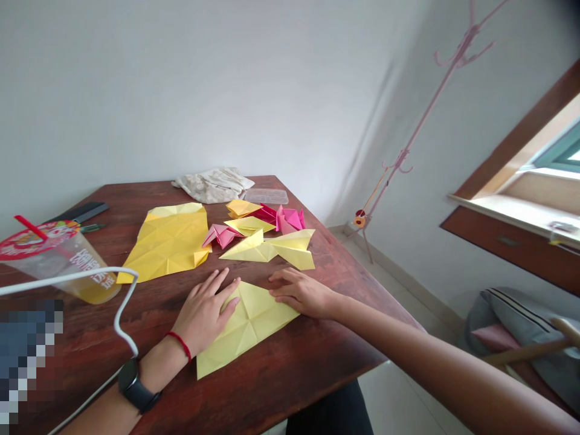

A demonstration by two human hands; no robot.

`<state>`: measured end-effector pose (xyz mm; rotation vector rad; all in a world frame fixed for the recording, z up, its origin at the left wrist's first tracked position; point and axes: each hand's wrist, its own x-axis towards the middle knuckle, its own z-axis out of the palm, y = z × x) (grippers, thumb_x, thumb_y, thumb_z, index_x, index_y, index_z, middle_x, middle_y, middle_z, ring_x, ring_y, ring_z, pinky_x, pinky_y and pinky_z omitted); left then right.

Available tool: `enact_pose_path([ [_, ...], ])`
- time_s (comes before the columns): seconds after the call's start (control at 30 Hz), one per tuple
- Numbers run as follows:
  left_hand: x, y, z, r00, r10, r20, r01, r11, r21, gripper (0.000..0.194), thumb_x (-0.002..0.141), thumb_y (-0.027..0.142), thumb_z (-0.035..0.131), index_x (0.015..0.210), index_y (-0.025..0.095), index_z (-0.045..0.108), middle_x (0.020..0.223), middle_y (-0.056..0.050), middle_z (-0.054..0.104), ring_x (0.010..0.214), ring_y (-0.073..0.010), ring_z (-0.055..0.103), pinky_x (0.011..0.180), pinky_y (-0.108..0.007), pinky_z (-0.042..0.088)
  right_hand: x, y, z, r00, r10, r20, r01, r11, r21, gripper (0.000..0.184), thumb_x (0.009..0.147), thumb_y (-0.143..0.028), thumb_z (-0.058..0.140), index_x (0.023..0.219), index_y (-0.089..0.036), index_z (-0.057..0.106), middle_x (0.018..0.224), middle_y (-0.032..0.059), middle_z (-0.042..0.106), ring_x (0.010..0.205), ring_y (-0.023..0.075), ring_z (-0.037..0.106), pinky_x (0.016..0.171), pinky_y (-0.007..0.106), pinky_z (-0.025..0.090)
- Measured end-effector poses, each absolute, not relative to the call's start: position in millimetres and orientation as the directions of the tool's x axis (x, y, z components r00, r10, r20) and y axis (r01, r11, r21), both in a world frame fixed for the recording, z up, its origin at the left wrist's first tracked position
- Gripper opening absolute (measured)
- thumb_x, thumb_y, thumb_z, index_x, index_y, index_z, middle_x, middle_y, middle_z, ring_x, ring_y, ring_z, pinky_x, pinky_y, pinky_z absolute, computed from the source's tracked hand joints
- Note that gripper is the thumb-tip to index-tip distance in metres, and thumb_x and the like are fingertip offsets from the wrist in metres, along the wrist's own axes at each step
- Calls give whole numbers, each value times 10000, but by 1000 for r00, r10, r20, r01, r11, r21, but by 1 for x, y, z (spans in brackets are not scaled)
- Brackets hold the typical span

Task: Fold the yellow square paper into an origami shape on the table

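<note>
A pale yellow paper sheet (247, 326), creased into folds, lies near the front of the dark wooden table (290, 374). My left hand (206, 308) rests flat on its left part, fingers stretched out. My right hand (301, 292) presses its far right edge with fingers extended and close together. Neither hand grips anything. My left wrist carries a red string and a black watch.
Beyond the sheet lie a large creased yellow sheet (170, 240), folded yellow pieces (276, 248) and pink folded pieces (290, 219). A plastic cup of yellow drink (67, 263) stands at left, a white cable (122, 314) beside it. A cloth (212, 183) and clear box (266, 196) sit at the back.
</note>
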<state>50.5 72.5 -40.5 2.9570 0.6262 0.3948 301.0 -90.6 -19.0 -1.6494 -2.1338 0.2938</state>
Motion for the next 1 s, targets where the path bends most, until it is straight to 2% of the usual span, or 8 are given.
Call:
enact_pose_path([
  [0.23, 50, 71, -38, 876, 420, 235, 391, -906, 163, 471, 1021, 421, 445, 1419, 246, 627, 1550, -154, 505, 1441, -359, 461, 1086, -541, 464, 302, -115, -9, -154, 979, 133, 881, 197, -431, 309, 1042, -321, 512, 1217, -237, 752, 1367, 122, 612, 1271, 255, 592, 1119, 408, 471],
  [0.43, 49, 69, -39, 865, 436, 251, 395, -897, 198, 463, 1018, 417, 451, 1410, 250, 632, 1546, -146, 512, 1442, -350, 459, 1103, -543, 439, 286, -129, -9, -45, 977, 210, 897, 132, -423, 307, 1031, -292, 518, 1223, -225, 748, 1355, 137, 610, 1274, 270, 582, 1128, 422, 468],
  [0.63, 49, 68, -40, 857, 445, 259, 394, -891, 226, 447, 1017, 425, 469, 1398, 263, 638, 1551, -132, 510, 1447, -343, 451, 1108, -548, 431, 277, -123, -1, 12, 980, 197, 935, 59, -350, 284, 1029, -306, 521, 1064, -208, 786, 1303, 130, 639, 1197, 273, 606, 1080, 441, 485],
  [0.7, 49, 68, -39, 856, 446, 259, 391, -889, 238, 452, 1021, 439, 465, 1390, 250, 645, 1549, -141, 511, 1449, -350, 445, 1106, -555, 432, 270, -106, 4, 27, 983, 179, 954, 28, -298, 267, 1015, -314, 553, 969, -185, 783, 1208, 125, 685, 1152, 273, 623, 1043, 435, 491],
  [0.77, 49, 68, -39, 856, 447, 261, 387, -887, 251, 453, 1022, 450, 469, 1380, 242, 652, 1551, -142, 508, 1453, -351, 439, 1111, -554, 429, 260, -84, 10, 65, 994, 90, 967, -41, -252, 301, 1008, -347, 571, 872, -161, 766, 1054, 119, 713, 1033, 261, 664, 934, 396, 524],
  [0.83, 48, 69, -39, 853, 450, 263, 384, -884, 267, 441, 1020, 451, 478, 1367, 248, 661, 1555, -132, 505, 1454, -342, 440, 1119, -549, 425, 248, -62, 16, 62, 998, 8, 971, -58, -231, 310, 949, -432, 666, 803, -169, 737, 952, 93, 713, 938, 249, 678, 843, 360, 529],
  [1.0, 46, 70, -39, 844, 462, 271, 384, -875, 295, 433, 1013, 456, 491, 1345, 246, 672, 1560, -122, 500, 1460, -335, 431, 1129, -549, 423, 239, -26, 22, -77, 994, -72, 971, 58, -232, 378, 734, -541, 857, 822, -205, 707, 975, 71, 691, 911, 250, 671, 770, 328, 508],
])
